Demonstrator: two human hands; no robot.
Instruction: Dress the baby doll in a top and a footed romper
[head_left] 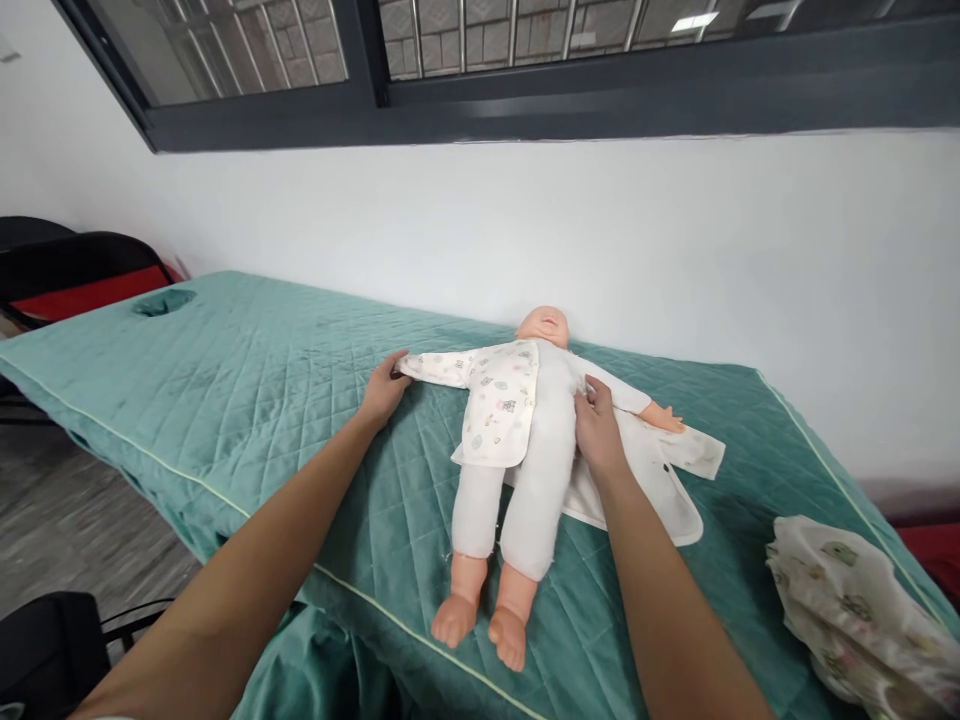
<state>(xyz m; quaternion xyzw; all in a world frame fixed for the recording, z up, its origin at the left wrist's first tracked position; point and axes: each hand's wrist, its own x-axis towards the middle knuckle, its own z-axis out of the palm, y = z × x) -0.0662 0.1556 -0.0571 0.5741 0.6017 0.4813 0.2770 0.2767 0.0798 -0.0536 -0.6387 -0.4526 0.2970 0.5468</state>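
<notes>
No readable words, labels, brands or numbers show; the doll's jacket (501, 398) bears only small pictures.

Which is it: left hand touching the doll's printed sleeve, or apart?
Touching. The head view shows the left hand with thumb and fingers closed on the cuff end of the printed sleeve, with no gap visible between them.

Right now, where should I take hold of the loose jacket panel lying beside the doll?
Probably the outer edge of the loose jacket panel, approached from the picture's right: it lies flat and spread on the bed, clear of the doll, with your right hand close by.
</notes>
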